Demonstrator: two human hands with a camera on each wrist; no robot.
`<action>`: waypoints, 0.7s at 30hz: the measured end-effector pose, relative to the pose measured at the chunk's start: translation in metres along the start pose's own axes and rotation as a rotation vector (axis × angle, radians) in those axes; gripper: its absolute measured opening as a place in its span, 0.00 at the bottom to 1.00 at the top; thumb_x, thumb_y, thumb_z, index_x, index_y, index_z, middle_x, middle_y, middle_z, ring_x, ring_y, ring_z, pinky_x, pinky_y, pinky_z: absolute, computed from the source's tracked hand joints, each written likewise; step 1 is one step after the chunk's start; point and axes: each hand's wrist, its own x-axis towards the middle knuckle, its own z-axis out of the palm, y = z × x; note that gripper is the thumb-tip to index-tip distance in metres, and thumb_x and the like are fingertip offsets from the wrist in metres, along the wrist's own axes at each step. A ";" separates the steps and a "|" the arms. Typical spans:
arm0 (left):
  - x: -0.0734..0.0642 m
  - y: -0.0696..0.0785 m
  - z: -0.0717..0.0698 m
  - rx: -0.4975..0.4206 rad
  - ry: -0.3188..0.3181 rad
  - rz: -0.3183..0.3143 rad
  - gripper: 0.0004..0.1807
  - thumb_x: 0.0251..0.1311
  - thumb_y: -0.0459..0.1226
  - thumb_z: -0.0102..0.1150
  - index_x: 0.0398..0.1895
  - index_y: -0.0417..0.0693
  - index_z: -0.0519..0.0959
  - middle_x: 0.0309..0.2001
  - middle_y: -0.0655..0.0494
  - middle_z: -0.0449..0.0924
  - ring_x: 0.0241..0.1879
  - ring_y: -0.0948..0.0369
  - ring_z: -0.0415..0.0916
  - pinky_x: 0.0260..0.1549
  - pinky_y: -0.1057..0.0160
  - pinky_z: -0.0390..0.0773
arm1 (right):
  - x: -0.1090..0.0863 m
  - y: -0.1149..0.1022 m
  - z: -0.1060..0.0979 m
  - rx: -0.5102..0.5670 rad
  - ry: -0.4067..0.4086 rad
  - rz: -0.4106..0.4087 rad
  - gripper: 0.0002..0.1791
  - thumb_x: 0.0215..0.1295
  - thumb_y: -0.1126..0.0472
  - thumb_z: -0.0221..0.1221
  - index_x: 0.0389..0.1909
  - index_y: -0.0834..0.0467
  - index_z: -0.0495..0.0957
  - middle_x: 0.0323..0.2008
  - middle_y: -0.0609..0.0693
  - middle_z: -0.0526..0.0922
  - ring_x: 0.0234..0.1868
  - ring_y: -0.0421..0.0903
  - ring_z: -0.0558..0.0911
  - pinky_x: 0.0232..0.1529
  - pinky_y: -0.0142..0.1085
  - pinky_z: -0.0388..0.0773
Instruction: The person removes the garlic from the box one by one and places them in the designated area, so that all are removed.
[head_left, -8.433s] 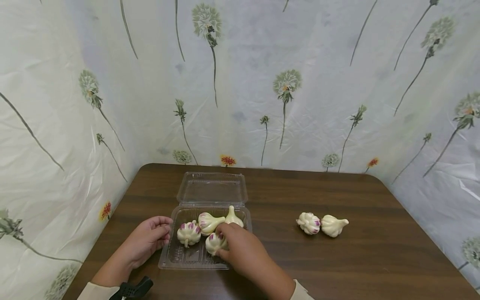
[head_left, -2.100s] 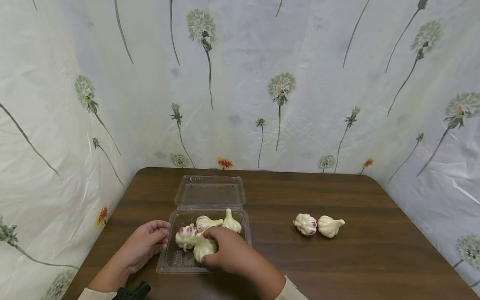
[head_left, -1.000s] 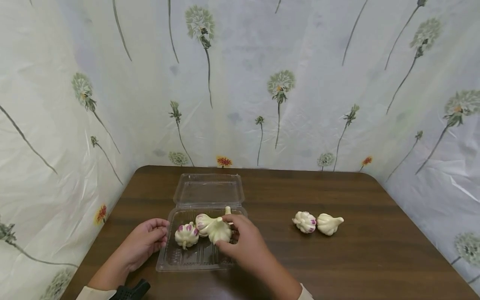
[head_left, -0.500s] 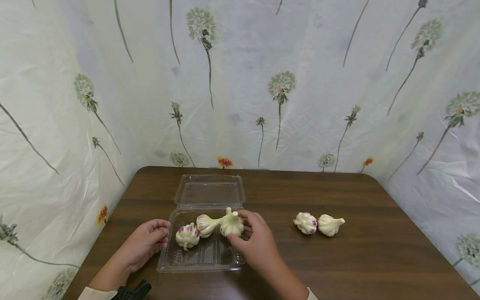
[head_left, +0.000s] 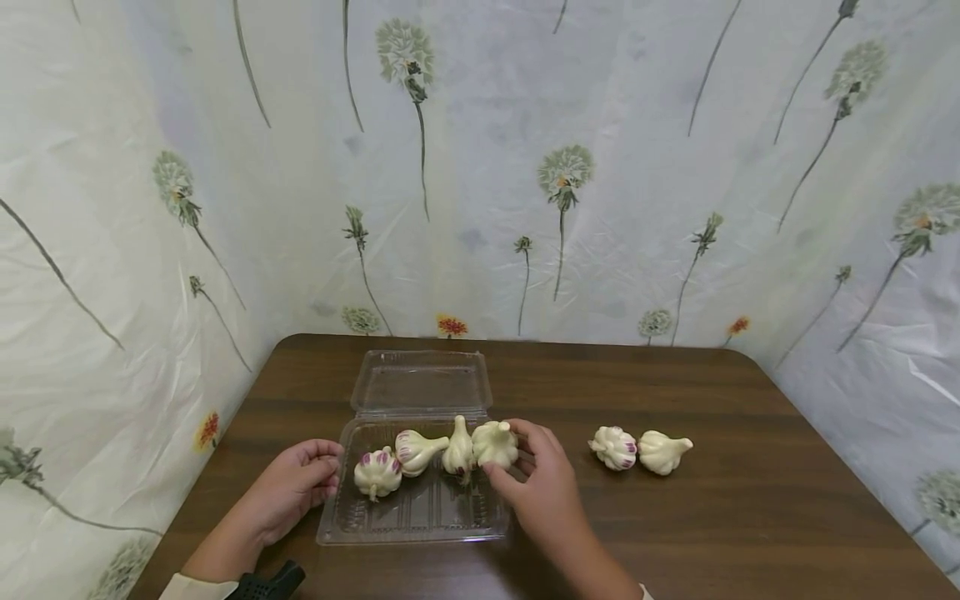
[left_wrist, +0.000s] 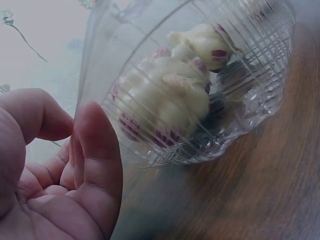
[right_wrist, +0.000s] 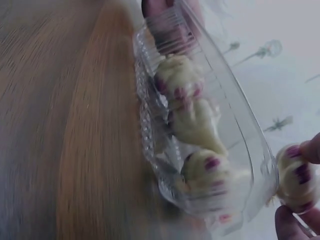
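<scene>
A clear plastic clamshell box (head_left: 408, 531) stands on the table with its lid (head_left: 422, 383) folded back. My left hand (head_left: 288, 492) pinches the box's left rim between thumb and finger, as the left wrist view shows. My right hand (head_left: 543, 483) holds a garlic bulb (head_left: 495, 444) over the right rim, its stem upward. In the right wrist view this held bulb (right_wrist: 297, 177) shows purple streaks and hangs just outside the wall. Inside the box lie a purple-marked bulb (head_left: 377, 473), a second bulb (head_left: 418, 451) and a third (head_left: 457, 450), roughly in a row.
Two more garlic bulbs lie on the brown wooden table (head_left: 720, 517) to the right: a purple-streaked bulb (head_left: 615, 447) touching a plain cream bulb (head_left: 663, 452). A flower-printed curtain (head_left: 480, 167) hangs behind the table and along both sides.
My right hand has lifted the bulb from the front of the box and carried it rightward to the right rim. The left hand stays at the left rim.
</scene>
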 end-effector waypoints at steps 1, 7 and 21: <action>0.000 0.000 0.000 0.000 -0.002 0.001 0.20 0.80 0.38 0.51 0.65 0.31 0.65 0.44 0.55 0.74 0.40 0.63 0.76 0.40 0.66 0.84 | 0.000 0.001 -0.002 0.000 0.008 -0.002 0.32 0.56 0.69 0.76 0.62 0.57 0.78 0.58 0.53 0.77 0.58 0.55 0.84 0.57 0.33 0.83; 0.000 0.001 0.001 0.001 0.000 0.002 0.20 0.80 0.37 0.51 0.65 0.31 0.65 0.43 0.55 0.74 0.39 0.64 0.76 0.40 0.66 0.84 | 0.004 0.008 -0.013 -0.017 0.049 -0.027 0.32 0.56 0.70 0.76 0.63 0.60 0.77 0.56 0.55 0.77 0.56 0.56 0.85 0.57 0.34 0.83; -0.001 0.001 0.002 0.010 0.002 0.006 0.21 0.81 0.37 0.50 0.65 0.29 0.65 0.42 0.56 0.74 0.39 0.64 0.76 0.40 0.67 0.84 | 0.009 0.022 -0.042 -0.098 0.123 0.028 0.33 0.57 0.68 0.76 0.64 0.60 0.76 0.58 0.57 0.76 0.59 0.52 0.82 0.58 0.31 0.82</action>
